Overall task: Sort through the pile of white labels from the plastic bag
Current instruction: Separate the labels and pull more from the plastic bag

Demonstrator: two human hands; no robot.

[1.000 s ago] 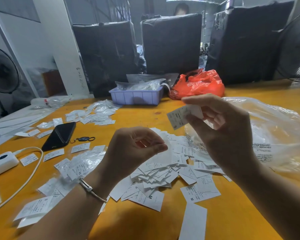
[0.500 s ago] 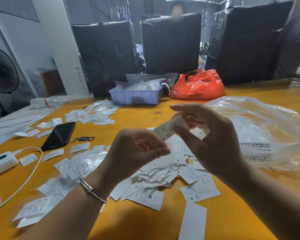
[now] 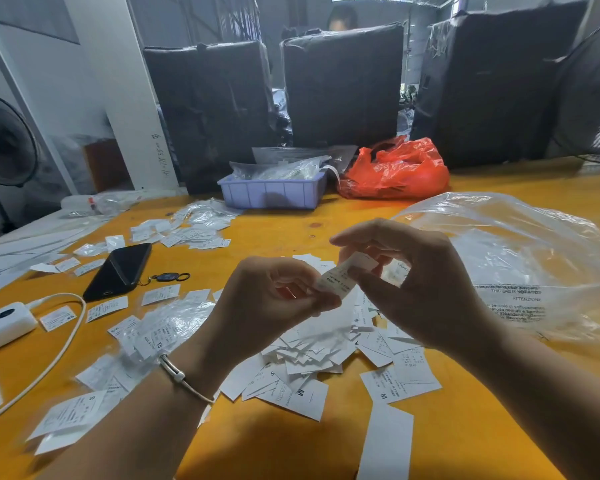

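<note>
Sorting step: one label (image 3: 340, 277) held up over the pile (image 3: 312, 351)
Your left hand (image 3: 271, 299) and right hand (image 3: 420, 282) both pinch it; read its size, then drop it on the matching group

Bare yellow tabletop (image 3: 264, 445) lies open at the near edge, between the two forearms, and again in a wide strip at the far right past the clear plastic bag (image 3: 520, 268). That bag bulks up on the right and blocks low passage there. The pile of white labels (image 3: 312, 362) covers the middle under the hands. On the left the way is cluttered: a black phone (image 3: 118, 271) with a key fob (image 3: 167, 277) just beside it, a white power bank (image 3: 0, 323) and its cable (image 3: 63, 344), and scattered labels in clear sleeves (image 3: 167, 327). At the far side a lilac tray (image 3: 271, 194) and a red plastic bag (image 3: 395, 171) stand before black wrapped bundles (image 3: 340, 88).
</note>
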